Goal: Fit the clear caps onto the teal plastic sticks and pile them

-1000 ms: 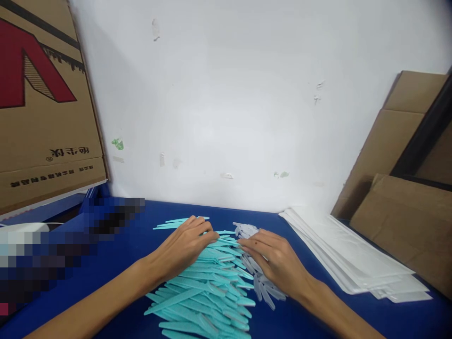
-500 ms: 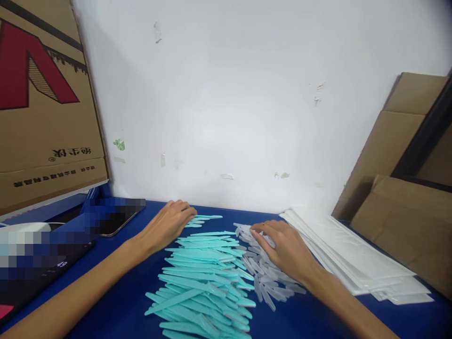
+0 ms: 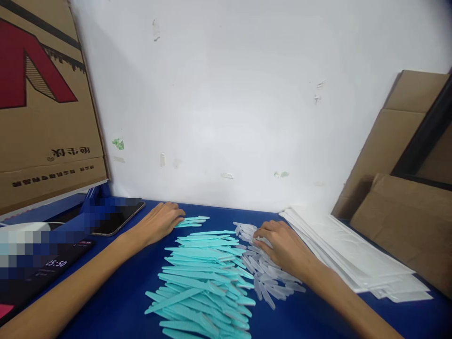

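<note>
Slim teal eyebrow razors (image 3: 201, 285) lie in a long, overlapping heap on the blue table. Beyond it is a small group of the same razors (image 3: 194, 220), its left ends covered by my left hand (image 3: 163, 219); the fingers are closed over them. To the right of the heap is a loose pile of small clear plastic caps (image 3: 266, 275). My right hand (image 3: 278, 240) rests over the upper part of this pile with fingers curled and thumb low. Whatever its fingertips hold is hidden.
White flat sleeves (image 3: 356, 254) are stacked at the right, beside folded cardboard (image 3: 406, 221). A phone (image 3: 120, 219) and a dark screen showing a time (image 3: 45, 273) lie left. A large printed carton (image 3: 52, 122) stands there, and a white wall (image 3: 219, 117) closes the back.
My left hand has moved left, and the small group of razors has shifted left with it. My right hand has moved slightly right and down over the caps, fingers more curled.
</note>
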Available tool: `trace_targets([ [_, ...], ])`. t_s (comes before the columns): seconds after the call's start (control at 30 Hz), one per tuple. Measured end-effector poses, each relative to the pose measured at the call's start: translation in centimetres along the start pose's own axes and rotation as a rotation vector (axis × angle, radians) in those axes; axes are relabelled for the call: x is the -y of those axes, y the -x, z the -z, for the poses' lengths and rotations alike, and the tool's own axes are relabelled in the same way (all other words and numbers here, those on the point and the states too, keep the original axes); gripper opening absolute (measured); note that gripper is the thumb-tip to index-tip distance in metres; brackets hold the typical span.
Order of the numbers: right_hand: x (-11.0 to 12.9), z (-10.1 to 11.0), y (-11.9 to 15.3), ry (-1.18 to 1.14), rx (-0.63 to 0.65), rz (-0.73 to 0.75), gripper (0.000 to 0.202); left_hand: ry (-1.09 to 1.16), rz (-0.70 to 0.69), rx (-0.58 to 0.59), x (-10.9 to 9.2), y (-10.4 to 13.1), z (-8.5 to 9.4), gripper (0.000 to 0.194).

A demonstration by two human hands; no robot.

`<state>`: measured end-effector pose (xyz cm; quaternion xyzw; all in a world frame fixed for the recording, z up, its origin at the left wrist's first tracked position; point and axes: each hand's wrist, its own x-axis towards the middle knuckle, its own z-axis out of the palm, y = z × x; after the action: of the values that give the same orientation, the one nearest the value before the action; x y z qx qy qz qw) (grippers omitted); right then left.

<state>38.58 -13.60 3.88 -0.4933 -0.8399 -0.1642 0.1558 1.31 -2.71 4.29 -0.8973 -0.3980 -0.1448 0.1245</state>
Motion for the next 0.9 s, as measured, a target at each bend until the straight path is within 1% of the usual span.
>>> trace_targets([
  [0.1,-0.1,-0.1,0.0,0.006,0.012,0.006,0.01,0.025,-0.045,-0.009,-1.3,-0.2,0.2,0.026],
  [0.2,0.0,-0.1,0.1,0.001,0.05,0.0,0.01,0.1,-0.139,-0.028,-3.1,-0.4,0.2,0.026],
  [0.27,0.0,-0.1,0.0,0.002,0.068,-0.006,0.01,0.138,-0.182,-0.048,-4.1,-0.4,-0.2,0.026],
  [0.33,0.0,-0.2,-0.1,0.002,0.077,-0.001,0.01,0.152,-0.204,-0.065,-4.6,-0.3,-0.9,0.026],
  [0.43,0.0,-0.5,-0.2,0.002,0.068,0.018,0.009,0.164,-0.209,-0.074,-4.5,-0.3,-2.0,0.028],
  [0.53,0.0,-0.6,-0.2,0.007,0.037,0.034,0.009,0.178,-0.197,-0.058,-4.1,-0.3,-2.5,0.03],
  [0.73,0.3,-0.6,-0.3,0.017,0.017,0.052,0.011,0.165,-0.162,-0.036,-3.9,-0.7,-2.4,0.03],
  [0.9,0.5,-0.5,-0.3,0.02,-0.037,0.104,0.016,0.139,-0.146,-0.045,-4.2,-0.5,-2.4,0.033],
])
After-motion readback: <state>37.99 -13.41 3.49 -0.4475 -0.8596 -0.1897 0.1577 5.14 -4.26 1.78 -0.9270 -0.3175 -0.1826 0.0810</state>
